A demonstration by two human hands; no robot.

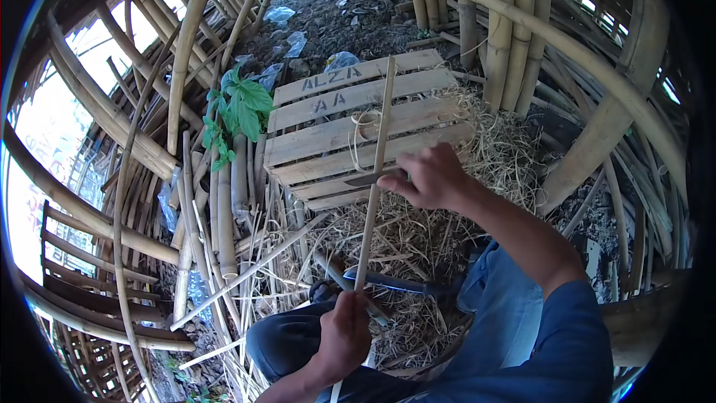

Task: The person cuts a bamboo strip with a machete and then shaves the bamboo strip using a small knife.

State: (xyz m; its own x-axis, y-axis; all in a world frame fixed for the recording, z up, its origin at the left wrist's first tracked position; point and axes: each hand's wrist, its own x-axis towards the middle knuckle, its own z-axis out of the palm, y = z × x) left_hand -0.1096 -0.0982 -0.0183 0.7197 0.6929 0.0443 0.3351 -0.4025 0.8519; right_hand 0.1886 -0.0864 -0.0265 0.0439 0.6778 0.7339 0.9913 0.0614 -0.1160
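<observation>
My left hand (345,334) is closed round the lower part of a long, pale bamboo strip (377,157), which stands steeply and runs up across a slatted wooden crate (321,142). In my right hand (432,177) is a small knife (363,179), its blade lying across the strip near mid-length. The knife's handle is mostly hidden in my fingers. A larger dark blade (388,281) lies low between my knees, behind the strip. A thin curled shaving (356,142) rests on the crate beside the strip.
Shavings (507,145) are heaped right of and below the crate. Bamboo poles (224,216) and a leafy green plant (240,108) are at the left. Thick upright bamboo posts (501,37) stand at the upper right, with a long curved pole (582,52) crossing them. Plastic scraps (296,45) lie behind.
</observation>
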